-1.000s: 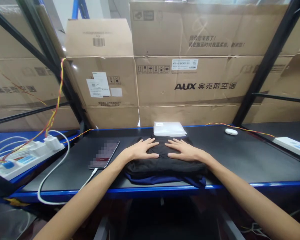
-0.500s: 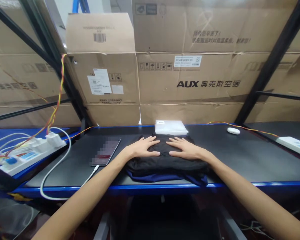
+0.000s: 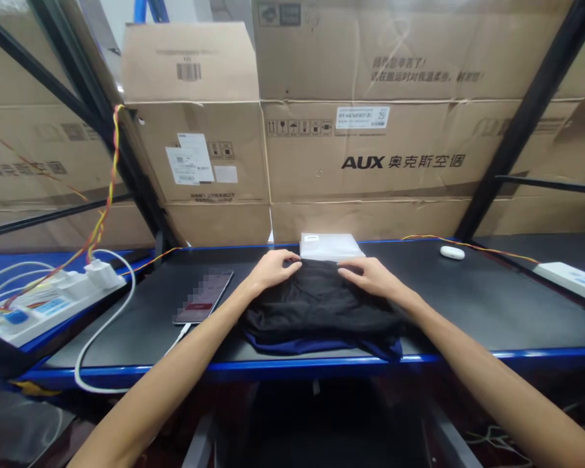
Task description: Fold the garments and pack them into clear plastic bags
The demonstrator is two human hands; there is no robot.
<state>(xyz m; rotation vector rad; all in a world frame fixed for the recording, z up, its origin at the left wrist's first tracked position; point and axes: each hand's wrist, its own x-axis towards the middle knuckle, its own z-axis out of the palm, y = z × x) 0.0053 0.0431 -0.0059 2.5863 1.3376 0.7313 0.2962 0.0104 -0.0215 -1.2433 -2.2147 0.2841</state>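
Note:
A folded black garment [image 3: 316, 302] lies in front of me near the desk's front edge, with dark blue cloth [image 3: 297, 345] showing under its near side. My left hand [image 3: 273, 270] is at the garment's far left corner, thumb and fingers closed on its far edge. On the far right corner, my right hand [image 3: 369, 275] pinches the same edge between thumb and fingers. Right behind that edge sits a stack of clear plastic bags [image 3: 331, 246] with a small label.
Left of the garment, a phone [image 3: 205, 299] is plugged into a white cable [image 3: 80, 354]. A crowded power strip [image 3: 53, 305] is at far left, another power strip [image 3: 572, 279] at far right. A small white case [image 3: 452, 253] lies back right. Cardboard [image 3: 404, 188] walls the back.
Both hands went from lying flat with spread fingers on the garment to gripping its far edge. They moved slightly away from me and apart.

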